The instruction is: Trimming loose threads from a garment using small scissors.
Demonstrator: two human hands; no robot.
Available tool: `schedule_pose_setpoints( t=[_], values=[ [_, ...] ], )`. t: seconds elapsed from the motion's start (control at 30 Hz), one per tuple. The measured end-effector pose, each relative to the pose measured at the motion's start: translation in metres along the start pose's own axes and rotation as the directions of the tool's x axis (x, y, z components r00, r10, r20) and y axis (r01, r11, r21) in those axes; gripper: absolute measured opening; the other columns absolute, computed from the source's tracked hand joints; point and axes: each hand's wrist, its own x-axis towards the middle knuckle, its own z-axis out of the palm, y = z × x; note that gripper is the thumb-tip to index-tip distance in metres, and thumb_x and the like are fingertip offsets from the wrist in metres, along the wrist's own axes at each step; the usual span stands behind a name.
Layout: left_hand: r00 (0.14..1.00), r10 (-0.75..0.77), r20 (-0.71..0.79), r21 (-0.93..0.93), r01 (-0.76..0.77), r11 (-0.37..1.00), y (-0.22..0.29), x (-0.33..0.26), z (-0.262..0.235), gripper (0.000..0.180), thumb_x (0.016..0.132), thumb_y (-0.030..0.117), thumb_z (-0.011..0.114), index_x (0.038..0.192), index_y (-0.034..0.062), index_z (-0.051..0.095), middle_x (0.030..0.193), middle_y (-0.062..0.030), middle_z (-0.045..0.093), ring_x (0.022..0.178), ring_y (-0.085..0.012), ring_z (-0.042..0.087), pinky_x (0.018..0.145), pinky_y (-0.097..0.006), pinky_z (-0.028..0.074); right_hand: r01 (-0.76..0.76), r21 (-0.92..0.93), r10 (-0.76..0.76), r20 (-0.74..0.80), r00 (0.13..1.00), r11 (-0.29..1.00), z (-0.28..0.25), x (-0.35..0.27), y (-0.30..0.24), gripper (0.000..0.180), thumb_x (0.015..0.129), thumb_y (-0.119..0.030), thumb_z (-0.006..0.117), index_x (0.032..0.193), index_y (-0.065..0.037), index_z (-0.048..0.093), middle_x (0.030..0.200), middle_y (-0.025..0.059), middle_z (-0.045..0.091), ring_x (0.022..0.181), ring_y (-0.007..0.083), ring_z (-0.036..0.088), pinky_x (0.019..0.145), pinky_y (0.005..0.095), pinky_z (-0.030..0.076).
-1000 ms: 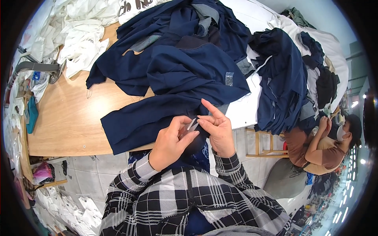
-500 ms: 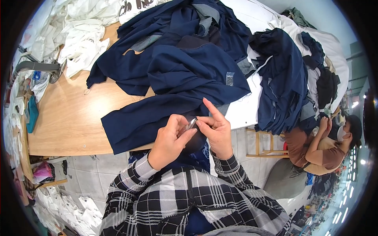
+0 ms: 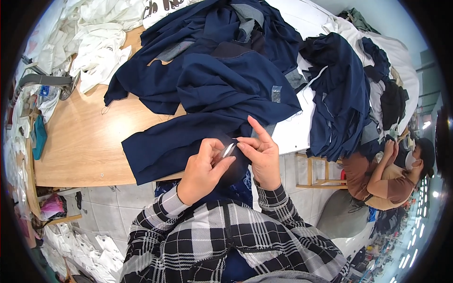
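Note:
My left hand [image 3: 202, 170] is closed round a small shiny pointed tool [image 3: 228, 150] that looks like thread snips; its grip end is hidden in the fingers. Close beside its tip, my right hand [image 3: 262, 160] pinches the edge of a navy garment [image 3: 158, 150] between thumb and fingertip, with one finger stretched up and away. Any thread at the pinch is too fine to make out. The garment lies rumpled over the table's front edge, and a clear sticker [image 3: 276, 94] shows on its dark cloth farther up.
Ahead, more navy clothing [image 3: 207, 23] lies heaped on the wooden table [image 3: 80, 151]. White garments [image 3: 101, 52] are piled at far left, and a second navy stack [image 3: 337, 104] hangs off the white table at right. A seated person [image 3: 391, 174] works beyond a wooden stool [image 3: 311, 177].
Both hands stay close together at the cloth edge. My right hand has shifted slightly to the right, and the shiny tool has turned a little in my left hand.

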Motion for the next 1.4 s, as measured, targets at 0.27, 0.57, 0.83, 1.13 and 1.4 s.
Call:
schedule_pose_setpoints(
  t=[0.27,0.57,0.83,1.13,1.4],
  values=[
    [0.997,0.076,-0.018,0.108,-0.074,0.991,-0.0023,0.0013,0.0041,0.031,0.083,0.013,0.067,0.099,0.0004,0.044,0.069,-0.0119,0.059,0.055,-0.017,0.057,0.052,-0.027,0.044,-0.005,0.006,0.005,0.004,1.0,1.0,0.0,-0.0015,0.0009,0.059,0.085,0.008,0.057,0.138,0.002,0.034,0.101,0.0146,0.066,0.092,0.0113,0.062,0.084,0.0218,0.048],
    [0.997,0.08,-0.01,0.119,-0.079,0.99,-0.0008,0.0008,0.0028,0.03,0.084,0.012,0.066,0.1,-0.0006,0.044,0.07,-0.013,0.059,0.058,-0.0185,0.06,0.053,-0.027,0.046,-0.006,-0.007,0.006,-0.01,1.0,1.0,0.0038,-0.0022,0.0026,0.057,0.085,0.006,0.058,0.138,0.001,0.035,0.1,0.0135,0.066,0.091,0.0106,0.061,0.082,0.0208,0.048],
    [0.997,0.07,-0.042,0.094,-0.066,0.993,0.0008,0.0016,0.0041,0.028,0.083,0.01,0.067,0.098,0.001,0.044,0.066,-0.0052,0.054,0.056,-0.0074,0.048,0.052,-0.021,0.041,-0.011,-0.02,0.011,-0.009,1.0,1.0,0.0064,-0.0034,0.0055,0.054,0.085,0.006,0.058,0.136,0.002,0.038,0.1,0.0131,0.066,0.09,0.0104,0.061,0.082,0.021,0.047],
    [0.996,0.079,-0.031,0.109,-0.075,0.991,0.0007,0.0017,0.0056,0.028,0.084,0.012,0.066,0.098,-0.0009,0.044,0.07,-0.0134,0.059,0.058,-0.0182,0.06,0.053,-0.027,0.046,-0.006,-0.006,0.006,-0.073,0.997,1.0,0.0035,-0.0027,0.0064,0.052,0.087,0.003,0.057,0.135,0.003,0.039,0.103,0.0148,0.066,0.092,0.0118,0.061,0.084,0.0215,0.046],
    [0.998,0.064,-0.027,0.126,-0.06,0.99,0.003,0.0025,0.004,0.029,0.084,0.013,0.066,0.098,-0.0007,0.044,0.069,-0.0139,0.058,0.058,-0.02,0.06,0.053,-0.028,0.046,-0.009,0.007,0.01,-0.052,0.999,1.0,0.0058,-0.0038,0.0065,0.052,0.086,0.004,0.058,0.135,0.004,0.039,0.103,0.015,0.065,0.092,0.0117,0.061,0.084,0.0218,0.046]
  ],
)
